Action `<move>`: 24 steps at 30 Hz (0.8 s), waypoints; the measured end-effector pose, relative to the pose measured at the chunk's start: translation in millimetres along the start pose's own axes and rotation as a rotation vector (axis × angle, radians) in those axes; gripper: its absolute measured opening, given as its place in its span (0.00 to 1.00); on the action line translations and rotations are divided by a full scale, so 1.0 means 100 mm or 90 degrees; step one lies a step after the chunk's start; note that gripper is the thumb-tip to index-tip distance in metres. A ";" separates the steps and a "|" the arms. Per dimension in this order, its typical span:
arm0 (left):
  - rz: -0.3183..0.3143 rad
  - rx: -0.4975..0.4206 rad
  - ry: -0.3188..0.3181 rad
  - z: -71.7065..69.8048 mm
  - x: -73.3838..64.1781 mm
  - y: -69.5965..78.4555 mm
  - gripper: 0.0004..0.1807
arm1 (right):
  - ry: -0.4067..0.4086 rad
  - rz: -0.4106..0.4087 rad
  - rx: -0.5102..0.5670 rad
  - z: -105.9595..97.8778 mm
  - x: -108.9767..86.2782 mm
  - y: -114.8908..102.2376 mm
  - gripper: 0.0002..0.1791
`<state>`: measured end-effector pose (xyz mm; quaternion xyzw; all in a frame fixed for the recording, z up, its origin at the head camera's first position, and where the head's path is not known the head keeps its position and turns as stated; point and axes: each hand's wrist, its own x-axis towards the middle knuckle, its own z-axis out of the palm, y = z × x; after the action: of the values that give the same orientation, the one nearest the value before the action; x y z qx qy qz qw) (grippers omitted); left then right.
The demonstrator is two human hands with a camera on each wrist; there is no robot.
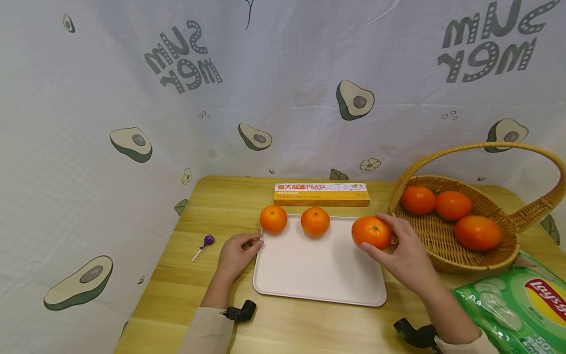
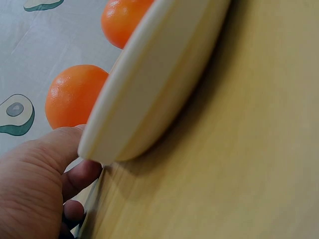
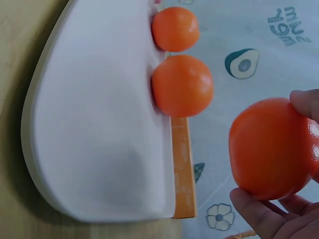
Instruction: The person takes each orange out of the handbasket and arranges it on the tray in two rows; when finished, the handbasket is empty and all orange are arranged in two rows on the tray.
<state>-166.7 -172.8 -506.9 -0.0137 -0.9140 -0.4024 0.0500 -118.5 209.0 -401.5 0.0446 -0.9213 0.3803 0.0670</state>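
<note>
My right hand (image 1: 409, 253) grips an orange (image 1: 371, 232) between thumb and fingers, above the back right corner of the white tray (image 1: 318, 275). In the right wrist view that orange (image 3: 271, 149) hangs apart from the tray, with fingertips on two of its sides. Two more oranges sit along the tray's back edge: one at the back left corner (image 1: 273, 219), the other near the middle (image 1: 315, 221). At the tray's left edge, my left hand (image 1: 239, 255) pinches the rim, the thumb above and a finger below, as the left wrist view shows.
A yellow pasta box (image 1: 322, 195) lies behind the tray. On the right stands a wicker basket (image 1: 435, 243) with a tall handle and three orange fruits (image 1: 477, 233). A green chip bag (image 1: 513, 305) lies in front of it, and a purple lollipop (image 1: 208, 240) at left.
</note>
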 end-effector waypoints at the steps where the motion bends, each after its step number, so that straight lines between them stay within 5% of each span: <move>1: -0.001 -0.001 0.000 0.00 0.00 0.00 0.13 | -0.001 0.008 0.007 0.02 0.01 0.01 0.44; 24: -0.003 -0.020 0.005 0.00 0.00 0.01 0.12 | -0.022 0.156 0.116 0.45 0.39 0.26 0.50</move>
<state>-167.0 -172.3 -506.0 -0.0107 -0.9075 -0.4167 0.0524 -164.2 194.2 -444.6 -0.0559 -0.8827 0.4667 0.0002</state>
